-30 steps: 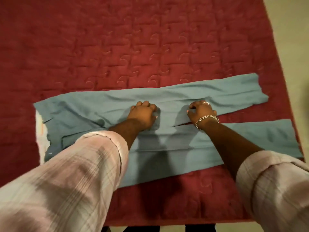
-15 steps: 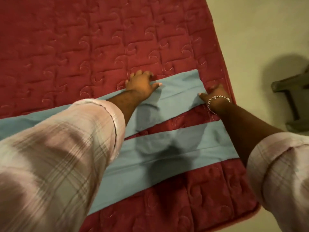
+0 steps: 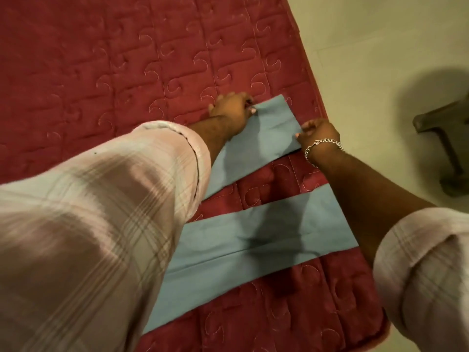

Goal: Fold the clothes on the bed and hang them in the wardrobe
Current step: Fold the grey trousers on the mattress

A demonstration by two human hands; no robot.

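Blue-grey cotton trousers (image 3: 264, 240) lie flat on the red quilted bedspread (image 3: 127, 72), legs spread in a V, far leg's hem between the two hands. Left hand (image 3: 232, 106) sits at the hem's far corner, fingers curled down onto the cloth and seemingly pinching the edge; the thumb side is hidden, so the pinch is a guess. Right hand (image 3: 318, 133), with a chain bracelet (image 3: 322, 146) at the wrist, has fingertips together, nipping the hem's near corner. The near leg lies below the fingers, apart from them, untouched.

Progress: early. Trousers are laid out and smoothed, with no fold made yet. Judging from the grips, the next step is lifting the far leg over onto the near one. Left to do: leg-on-leg fold, further folds, hanging in the wardrobe, plus any other clothes.

Hidden: the waist end is cut off behind the left plaid sleeve (image 3: 101, 224); the near leg's hem is partly under the right forearm. No wardrobe, hanger or other garments in view. A dark wooden piece of furniture (image 3: 446, 146) on the floor right of the fingers is cropped and hard to identify.
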